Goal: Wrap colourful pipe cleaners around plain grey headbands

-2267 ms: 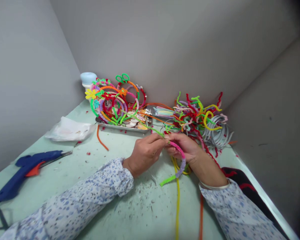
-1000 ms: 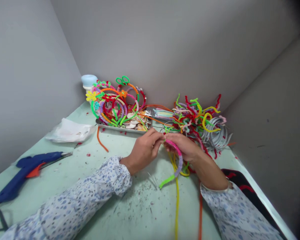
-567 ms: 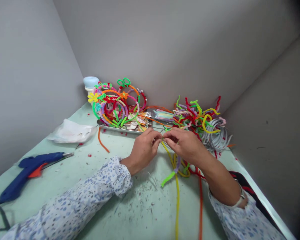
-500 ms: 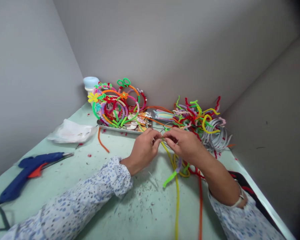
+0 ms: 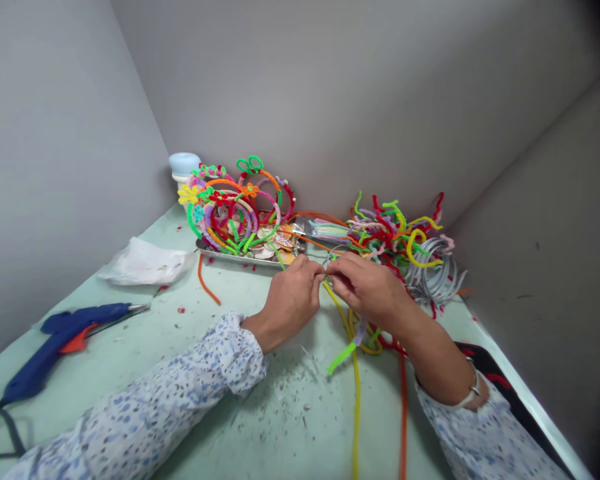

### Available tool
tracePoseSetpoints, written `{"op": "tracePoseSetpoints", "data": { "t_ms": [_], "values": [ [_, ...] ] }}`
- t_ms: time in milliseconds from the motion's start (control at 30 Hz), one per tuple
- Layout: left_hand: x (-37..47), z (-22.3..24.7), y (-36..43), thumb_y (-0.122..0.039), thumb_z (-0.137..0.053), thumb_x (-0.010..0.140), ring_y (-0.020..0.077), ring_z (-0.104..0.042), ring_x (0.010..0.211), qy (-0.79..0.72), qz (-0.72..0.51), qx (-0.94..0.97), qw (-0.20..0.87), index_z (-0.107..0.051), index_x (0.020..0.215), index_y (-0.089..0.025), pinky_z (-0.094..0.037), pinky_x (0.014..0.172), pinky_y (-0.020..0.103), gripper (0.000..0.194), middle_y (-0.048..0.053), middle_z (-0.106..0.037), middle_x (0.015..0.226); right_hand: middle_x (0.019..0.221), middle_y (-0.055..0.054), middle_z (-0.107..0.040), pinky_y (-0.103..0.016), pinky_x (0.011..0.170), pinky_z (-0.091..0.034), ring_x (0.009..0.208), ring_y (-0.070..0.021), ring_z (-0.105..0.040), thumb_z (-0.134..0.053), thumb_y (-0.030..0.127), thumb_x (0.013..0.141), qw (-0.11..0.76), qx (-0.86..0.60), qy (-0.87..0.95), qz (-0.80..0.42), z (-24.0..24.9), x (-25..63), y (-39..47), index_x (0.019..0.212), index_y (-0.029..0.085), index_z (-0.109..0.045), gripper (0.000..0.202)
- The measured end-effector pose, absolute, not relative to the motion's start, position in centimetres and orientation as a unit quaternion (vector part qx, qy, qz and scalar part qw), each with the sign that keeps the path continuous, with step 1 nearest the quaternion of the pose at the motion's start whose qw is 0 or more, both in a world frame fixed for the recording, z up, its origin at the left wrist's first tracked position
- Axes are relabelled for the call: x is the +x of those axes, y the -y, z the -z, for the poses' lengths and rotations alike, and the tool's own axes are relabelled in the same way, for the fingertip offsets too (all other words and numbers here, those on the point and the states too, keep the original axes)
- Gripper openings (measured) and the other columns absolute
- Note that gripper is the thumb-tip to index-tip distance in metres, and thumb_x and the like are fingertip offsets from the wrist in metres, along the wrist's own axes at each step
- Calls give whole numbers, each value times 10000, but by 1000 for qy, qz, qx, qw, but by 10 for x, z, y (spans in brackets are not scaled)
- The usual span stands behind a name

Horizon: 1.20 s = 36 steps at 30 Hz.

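Observation:
My left hand and my right hand meet above the middle of the table. Both are closed in a pinch, fingertips almost touching. What lies between them is thin, small and mostly hidden by the fingers. A yellow pipe cleaner runs from just below the fingertips to the near edge; whether they grip it I cannot tell. Beside my left hand shows a green pipe cleaner. Under my right hand lies a lime and purple piece, with an orange strand to its right.
At the back left, a metal tray holds shell-like pieces and several decorated headbands. Tangled pipe cleaners and grey hoops sit at the back right. A blue glue gun, its cord and a white plastic bag lie left.
My left hand has turned slightly, its fingers curling in further and the thumb now less visible. Both hands stay pinched together at nearly the same spot.

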<state>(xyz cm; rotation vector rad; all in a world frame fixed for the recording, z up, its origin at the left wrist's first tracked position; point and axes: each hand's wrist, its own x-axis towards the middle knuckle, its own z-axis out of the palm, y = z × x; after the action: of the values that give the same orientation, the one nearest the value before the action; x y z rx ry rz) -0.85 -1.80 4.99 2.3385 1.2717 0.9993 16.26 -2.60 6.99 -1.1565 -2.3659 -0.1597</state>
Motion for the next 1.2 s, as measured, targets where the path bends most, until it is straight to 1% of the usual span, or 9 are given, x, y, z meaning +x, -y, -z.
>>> {"op": "tracePoseSetpoints", "data": {
  "t_ms": [167,300,400,533,700,833,900,1033,1200],
  "values": [
    [-10,-55,16,-172,-441,892,172,-560,829,-440,-325,821,164,-633,887,-172,-434,749,295,192,45,-587,861,871,-62,-621,-270,713,-443,813,-177,-586,-485,128,864,249,-418,872,52,-71,163,26,913,179,-603,138],
    [-14,-61,8,-201,-451,884,170,-542,740,-413,-280,837,226,-601,765,-164,-416,658,283,194,33,-587,748,847,-48,-622,-260,697,-432,790,-164,-576,-481,131,859,264,-414,871,-10,-70,166,25,894,193,-609,146],
    [-17,-63,4,-138,-463,836,173,-549,756,-390,-261,850,240,-622,815,-162,-429,675,286,162,40,-613,787,793,-30,-618,-252,665,-421,734,-148,-562,-492,142,845,285,-409,863,-76,-68,169,22,844,192,-618,135],
    [-19,-58,3,-47,-468,751,187,-583,830,-374,-257,866,211,-658,915,-165,-441,746,304,277,68,-656,883,757,-11,-608,-246,653,-410,693,-134,-548,-508,152,819,297,-425,842,-148,-62,172,17,798,185,-625,123],
    [-23,-56,-1,-184,-513,806,164,-596,702,-377,-236,861,246,-688,902,-178,-424,649,268,200,47,-682,776,774,-2,-611,-244,663,-400,713,-129,-540,-509,172,819,305,-435,820,-213,-52,171,13,810,178,-636,128],
    [-28,-62,-10,-300,-463,850,102,-515,494,-379,-207,813,391,-668,905,-155,-396,516,231,258,29,-680,730,700,19,-569,-234,581,-366,628,-114,-484,-520,251,828,317,-464,774,-291,-42,173,10,804,169,-627,137],
    [-32,-65,-17,-291,-418,865,90,-504,465,-385,-234,786,423,-657,881,-144,-413,514,235,281,39,-689,766,665,26,-549,-235,551,-353,591,-109,-462,-529,304,830,330,-474,742,-340,-37,175,8,815,165,-617,164],
    [-49,-68,-34,-270,-542,788,129,-577,643,-431,-307,797,292,-686,855,-168,-431,614,244,188,29,-683,771,671,17,-568,-254,582,-388,608,-119,-500,-581,357,797,372,-482,673,-420,-25,179,7,834,163,-605,199],
    [-83,-82,-49,-258,-574,762,129,-578,652,-395,-156,857,291,-716,828,-193,-404,596,226,170,10,-695,762,681,12,-558,-251,525,-384,563,-119,-505,-625,408,744,440,-499,564,-489,-13,191,1,906,183,-585,280]
  ]
}}
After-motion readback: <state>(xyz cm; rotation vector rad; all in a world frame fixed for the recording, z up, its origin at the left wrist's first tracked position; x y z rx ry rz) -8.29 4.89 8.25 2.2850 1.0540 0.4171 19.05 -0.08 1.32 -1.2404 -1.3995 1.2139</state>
